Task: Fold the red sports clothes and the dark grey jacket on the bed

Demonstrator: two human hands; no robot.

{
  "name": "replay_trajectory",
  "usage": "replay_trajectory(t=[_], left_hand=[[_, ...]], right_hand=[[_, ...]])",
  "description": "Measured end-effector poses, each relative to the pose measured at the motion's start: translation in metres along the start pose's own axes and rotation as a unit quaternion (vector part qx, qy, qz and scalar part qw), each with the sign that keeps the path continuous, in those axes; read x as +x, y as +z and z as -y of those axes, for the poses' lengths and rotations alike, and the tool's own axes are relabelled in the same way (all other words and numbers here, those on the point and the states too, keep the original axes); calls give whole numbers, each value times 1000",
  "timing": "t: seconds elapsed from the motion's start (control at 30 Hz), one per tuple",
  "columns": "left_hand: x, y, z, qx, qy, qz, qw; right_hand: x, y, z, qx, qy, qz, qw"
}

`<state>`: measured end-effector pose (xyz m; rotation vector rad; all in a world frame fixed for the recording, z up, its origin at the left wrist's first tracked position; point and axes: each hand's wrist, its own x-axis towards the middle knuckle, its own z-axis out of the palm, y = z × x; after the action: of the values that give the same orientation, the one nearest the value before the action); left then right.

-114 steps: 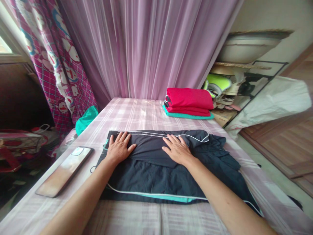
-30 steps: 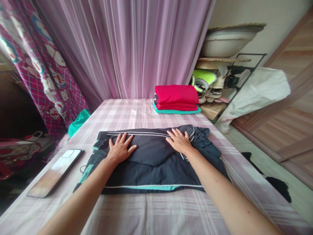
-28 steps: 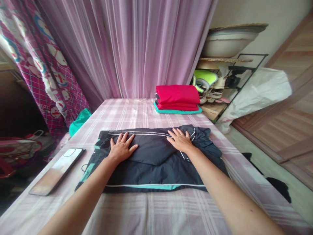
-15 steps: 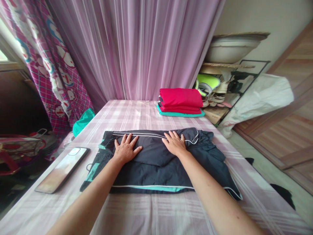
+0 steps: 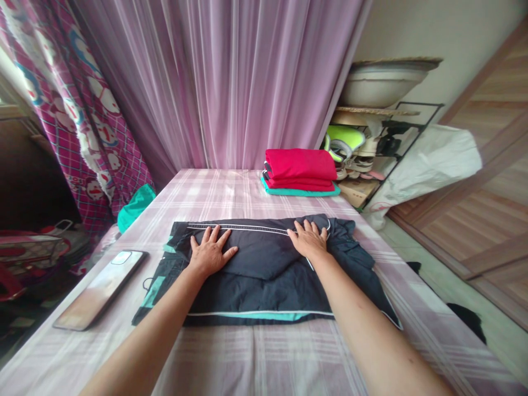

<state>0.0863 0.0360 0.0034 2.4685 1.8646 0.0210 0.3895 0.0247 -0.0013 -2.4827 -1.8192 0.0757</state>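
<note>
A folded dark garment point(image 5: 256, 269) with white piping and turquoise patches lies across the table in front of me; its exact kind I cannot tell. My left hand point(image 5: 210, 253) rests flat on its left part, fingers spread, just below the white-piped strip. On the right part, my right hand point(image 5: 310, 240) presses down with fingers apart, close to the curved piping at the upper edge. Both palms touch the cloth and neither grips it. The right end of the garment is bunched and wrinkled. A strip of turquoise shows along the near edge.
A plaid cloth covers the table point(image 5: 223, 192). Folded red and turquoise clothes point(image 5: 301, 170) are stacked at the back right. A phone point(image 5: 101, 289) lies at the left edge. Purple curtains point(image 5: 231, 82) hang behind; a shoe rack point(image 5: 371, 148) stands beyond the right side.
My right hand has slid to the right along the garment's upper part, and the piping there has shifted under it. My left hand stays in place. The view has moved slightly.
</note>
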Motion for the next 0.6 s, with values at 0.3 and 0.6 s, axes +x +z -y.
replay_trajectory(t=[0.3,0.6], left_hand=[[-1,-1,-3,22,-11,4,1000],[-1,-2,-4,23,-18,10,1000]], right_hand=[[28,-22,-29,-49,-45,-86,994],[48,-7,-41,-37,59,15,997]])
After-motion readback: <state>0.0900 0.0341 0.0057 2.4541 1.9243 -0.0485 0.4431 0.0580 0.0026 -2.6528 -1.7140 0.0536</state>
